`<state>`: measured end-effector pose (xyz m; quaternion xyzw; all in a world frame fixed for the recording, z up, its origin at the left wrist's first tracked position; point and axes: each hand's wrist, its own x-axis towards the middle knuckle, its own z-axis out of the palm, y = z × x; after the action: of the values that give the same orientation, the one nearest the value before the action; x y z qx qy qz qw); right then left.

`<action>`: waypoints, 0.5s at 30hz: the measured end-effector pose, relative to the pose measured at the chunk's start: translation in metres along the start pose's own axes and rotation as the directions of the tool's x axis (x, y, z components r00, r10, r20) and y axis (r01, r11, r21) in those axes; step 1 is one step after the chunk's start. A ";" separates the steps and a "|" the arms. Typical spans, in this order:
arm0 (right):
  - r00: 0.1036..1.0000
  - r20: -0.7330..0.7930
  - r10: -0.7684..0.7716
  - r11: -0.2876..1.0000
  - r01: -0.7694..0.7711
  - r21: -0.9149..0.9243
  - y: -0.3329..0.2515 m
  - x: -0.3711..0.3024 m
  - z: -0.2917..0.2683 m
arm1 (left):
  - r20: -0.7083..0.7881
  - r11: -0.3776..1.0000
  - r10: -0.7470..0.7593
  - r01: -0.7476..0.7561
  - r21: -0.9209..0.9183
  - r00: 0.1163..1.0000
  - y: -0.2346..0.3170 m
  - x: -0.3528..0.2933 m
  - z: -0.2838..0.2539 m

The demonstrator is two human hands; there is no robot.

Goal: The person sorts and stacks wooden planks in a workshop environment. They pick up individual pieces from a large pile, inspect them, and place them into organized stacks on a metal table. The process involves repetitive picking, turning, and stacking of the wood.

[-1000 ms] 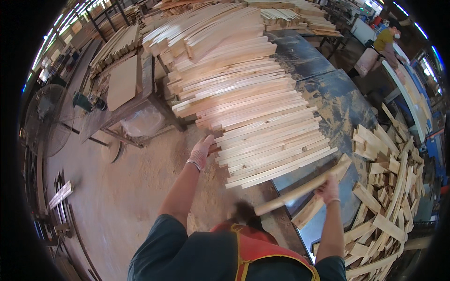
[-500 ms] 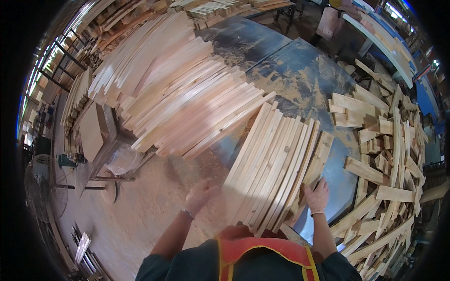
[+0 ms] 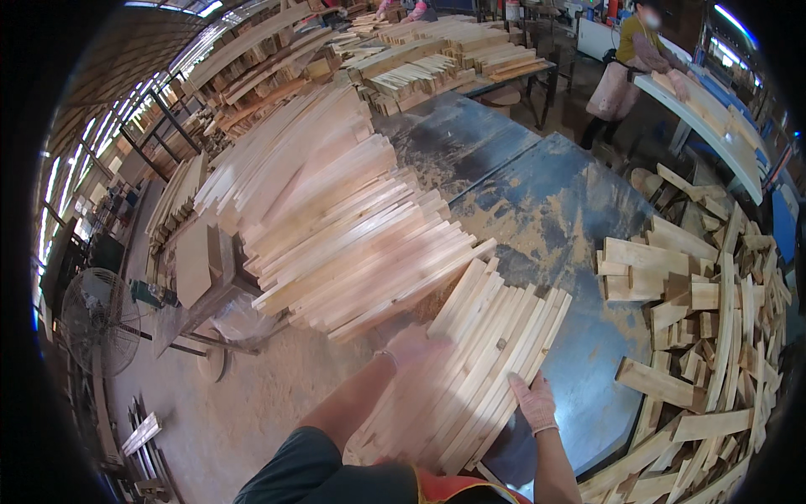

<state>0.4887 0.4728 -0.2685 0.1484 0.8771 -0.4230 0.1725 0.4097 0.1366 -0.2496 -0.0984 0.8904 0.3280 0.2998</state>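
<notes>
In front of me a batch of pale wooden strips (image 3: 470, 361) lies side by side, slanting from near left to far right. My right hand (image 3: 535, 401), which looks gloved, grips the right edge of this batch, thumb on the top face and the other fingers partly hidden. At the batch's left side is my left hand (image 3: 413, 346), touching or just over the strips; motion smears its fingers. Beyond it, a larger spread of wooden strips (image 3: 361, 252) lies in layers, its nearest corner close to the batch's far end.
A blue-black worktable (image 3: 554, 193) strewn with sawdust extends ahead. Offcuts (image 3: 672, 286) are heaped along the right. A standing fan (image 3: 99, 323) is at far left, near a low stand (image 3: 222, 286). At upper right, a person (image 3: 638, 50) works at another table.
My view has tilted upward. My left hand has moved forward and right to the strips' left side. My right hand has shifted to the batch's edge; the wider board there no longer shows.
</notes>
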 end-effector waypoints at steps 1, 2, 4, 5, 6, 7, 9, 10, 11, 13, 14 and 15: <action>1.000 -0.004 0.018 0.997 -0.018 0.077 -0.002 0.002 0.002 | -0.053 0.999 0.047 -0.045 0.029 0.997 0.001 -0.005 0.004; 0.999 -0.005 0.036 0.987 -0.035 0.155 -0.002 0.003 0.008 | -0.069 0.997 0.073 -0.071 0.024 0.995 0.002 -0.007 0.003; 0.999 -0.012 0.049 0.926 -0.041 0.375 0.004 0.006 0.016 | -0.066 0.993 0.115 -0.117 -0.024 0.991 0.014 -0.016 -0.003; 1.000 0.009 0.013 0.864 -0.016 0.504 0.008 0.008 0.014 | -0.046 0.989 0.127 -0.130 -0.067 0.991 0.022 -0.024 -0.007; 0.999 0.025 -0.032 0.784 0.010 0.621 0.003 0.006 0.010 | -0.030 0.983 0.142 -0.144 -0.111 0.989 0.029 -0.032 -0.012; 0.997 0.044 -0.068 0.691 0.015 0.723 -0.005 -0.004 0.004 | -0.004 0.976 0.151 -0.149 -0.159 0.989 0.033 -0.042 -0.013; 0.987 -0.049 -0.155 0.658 0.140 0.740 -0.029 -0.024 -0.019 | -0.042 0.962 0.181 -0.186 -0.200 0.983 0.041 -0.057 -0.018; 0.984 -0.079 -0.162 0.688 0.170 0.705 -0.042 -0.034 -0.040 | -0.093 0.954 0.205 -0.220 -0.203 0.974 0.050 -0.059 -0.020; 0.961 -0.189 -0.201 0.722 0.276 0.635 -0.063 -0.047 -0.061 | -0.137 0.945 0.230 -0.255 -0.205 0.963 0.063 -0.061 -0.023; 0.887 -0.361 -0.289 0.736 0.447 0.508 -0.107 -0.074 -0.095 | -0.342 0.842 0.369 -0.467 -0.270 0.864 0.103 -0.102 -0.054; 0.835 -0.444 -0.325 0.721 0.523 0.454 -0.124 -0.089 -0.109 | -0.344 0.818 0.370 -0.478 -0.318 0.863 0.124 -0.128 -0.076; 0.828 -0.471 -0.305 0.648 0.542 0.534 -0.141 -0.106 -0.117 | -0.370 0.794 0.365 -0.493 -0.355 0.854 0.135 -0.151 -0.098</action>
<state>0.5052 0.4688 -0.0577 0.0562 0.7006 -0.6956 -0.1487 0.4341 0.1739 -0.0289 -0.0020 0.8256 0.5614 0.0566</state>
